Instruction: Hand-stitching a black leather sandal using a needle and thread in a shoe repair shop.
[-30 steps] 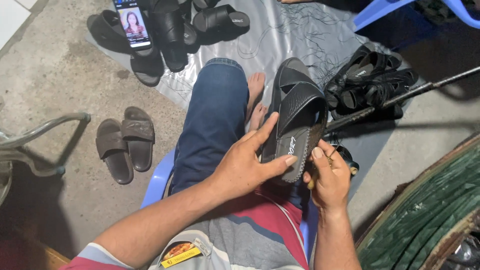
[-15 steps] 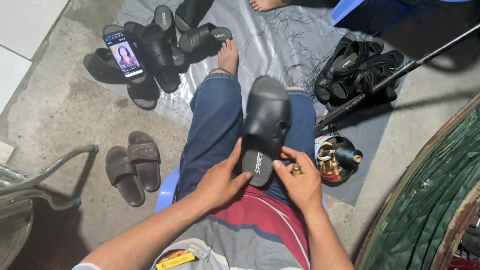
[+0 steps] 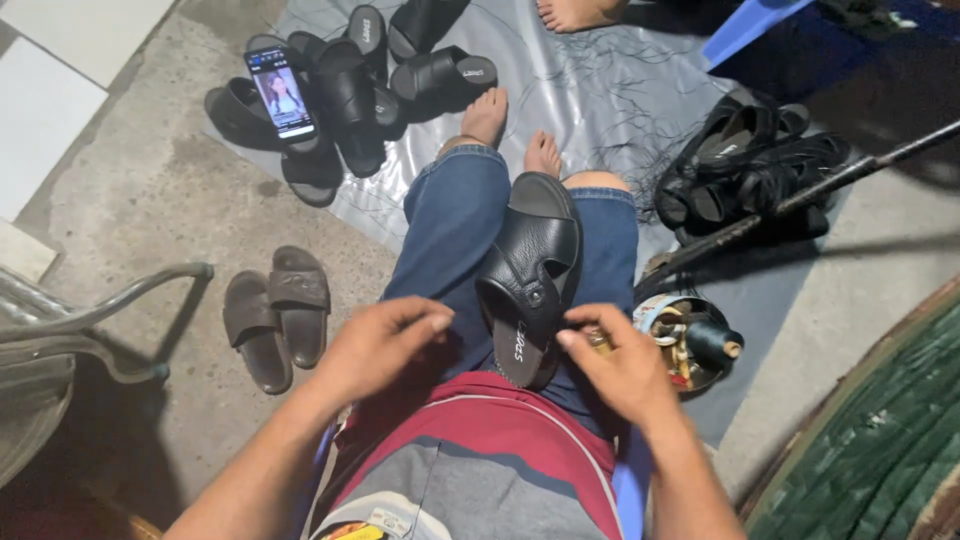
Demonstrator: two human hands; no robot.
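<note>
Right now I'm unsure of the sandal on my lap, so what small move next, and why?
Probably steady the black sandal with the left hand: it lies loose on the jeans, the left hand is off it, and only the right hand touches its heel edge.

Floor-level sandal-making workshop: black sandals (image 3: 345,85) piled on plastic sheeting (image 3: 590,90), thread spools (image 3: 690,345).

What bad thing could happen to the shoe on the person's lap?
The black sandal lies loose across the knees; the left hand is off it and only the right hand touches its heel, so it might slide off. The thread spool beside the leg could get knocked over. The phone propped on sandals might tip.
</note>
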